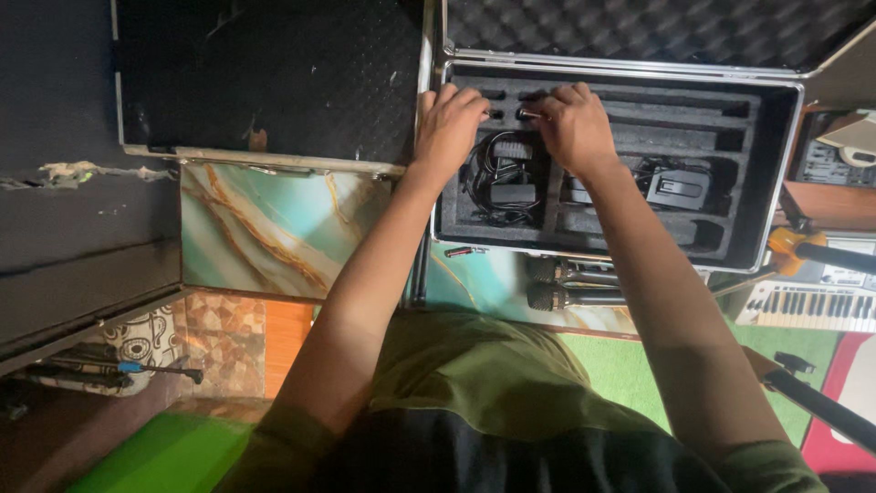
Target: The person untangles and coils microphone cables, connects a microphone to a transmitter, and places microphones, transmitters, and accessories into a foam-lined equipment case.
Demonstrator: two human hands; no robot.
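An open aluminium case (776, 164) with black foam lining sits on a marbled green surface. My left hand (447, 123) and my right hand (575, 123) both reach into its upper left foam slots, fingers curled over small dark items there; whether either hand grips anything is hidden. Below the hands, a black power adapter with coiled cable (506, 178) lies in one compartment. A black receiver unit (680, 187) rests in the compartment to the right. Two handheld microphones (570, 285) lie side by side on the surface just in front of the case.
A second open black foam-lined case (274, 82) lies to the left. A keyboard (808, 306) stands at the right, with an orange object (787, 245) and wooden-sided gear (835, 173) above it. Green mat (630, 370) and patterned tiles (228, 338) are below. A dark stand (109, 368) lies lower left.
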